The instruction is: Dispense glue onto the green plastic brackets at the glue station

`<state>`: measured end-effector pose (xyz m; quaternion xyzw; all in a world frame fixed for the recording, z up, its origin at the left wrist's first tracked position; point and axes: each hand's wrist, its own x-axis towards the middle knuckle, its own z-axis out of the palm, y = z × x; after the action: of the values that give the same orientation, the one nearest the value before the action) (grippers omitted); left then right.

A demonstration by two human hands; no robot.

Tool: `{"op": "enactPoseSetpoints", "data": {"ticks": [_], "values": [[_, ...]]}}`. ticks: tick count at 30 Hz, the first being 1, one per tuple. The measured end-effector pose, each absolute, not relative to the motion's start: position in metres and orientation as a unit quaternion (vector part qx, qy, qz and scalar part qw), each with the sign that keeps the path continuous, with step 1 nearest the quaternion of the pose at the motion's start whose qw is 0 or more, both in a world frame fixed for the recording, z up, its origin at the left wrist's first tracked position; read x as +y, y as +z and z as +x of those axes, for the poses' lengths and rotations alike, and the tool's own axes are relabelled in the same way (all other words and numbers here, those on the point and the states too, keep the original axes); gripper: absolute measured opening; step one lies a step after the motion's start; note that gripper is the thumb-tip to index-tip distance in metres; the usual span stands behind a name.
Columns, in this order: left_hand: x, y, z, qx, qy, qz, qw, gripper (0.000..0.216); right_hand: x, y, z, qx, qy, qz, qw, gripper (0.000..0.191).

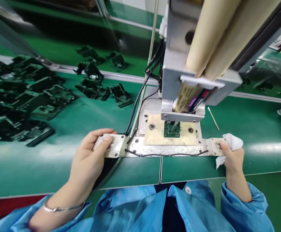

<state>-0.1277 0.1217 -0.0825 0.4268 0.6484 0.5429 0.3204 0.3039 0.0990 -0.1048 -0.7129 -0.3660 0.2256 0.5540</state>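
My left hand (87, 158) is wrapped round the left metal end plate (117, 145) of a machine base, its thumb pressed on top where a button seems to sit. At the other end, my right hand (234, 161) has its thumb on a button of the right end plate (214, 146). A crumpled white tissue (234, 141) is held in that hand. Between them, a small green circuit board (171, 129) lies in a cream fixture plate (152, 137). Above it stands the machine head (176, 85), carrying a tube with a printed label (187, 98).
Many dark circuit-board assemblies (26, 93) are heaped on the green bench at left, with several more (119, 95) nearer the machine. A cotton swab (213, 118) lies right of the base. Black cables (137, 103) run down the machine's left side.
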Motion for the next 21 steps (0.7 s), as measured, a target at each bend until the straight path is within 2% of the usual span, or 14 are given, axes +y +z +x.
{"op": "enactPoseSetpoints", "data": {"ticks": [3,6,11,21], "values": [[0.12,-0.082,-0.124,0.648,0.562,0.346,0.38,0.032,0.099,-0.099,0.303,-0.391,0.213,-0.69,0.571,0.053],[0.121,-0.079,-0.117,0.63,0.595,0.345,0.36,0.031,0.102,-0.089,0.298,-0.427,0.223,-0.654,0.584,0.043],[0.123,-0.076,-0.111,0.598,0.628,0.376,0.326,0.026,0.107,-0.078,0.292,-0.451,0.227,-0.621,0.6,0.045],[0.125,-0.073,-0.109,0.584,0.642,0.369,0.333,0.021,0.105,-0.078,0.291,-0.445,0.231,-0.624,0.599,0.047]]}}
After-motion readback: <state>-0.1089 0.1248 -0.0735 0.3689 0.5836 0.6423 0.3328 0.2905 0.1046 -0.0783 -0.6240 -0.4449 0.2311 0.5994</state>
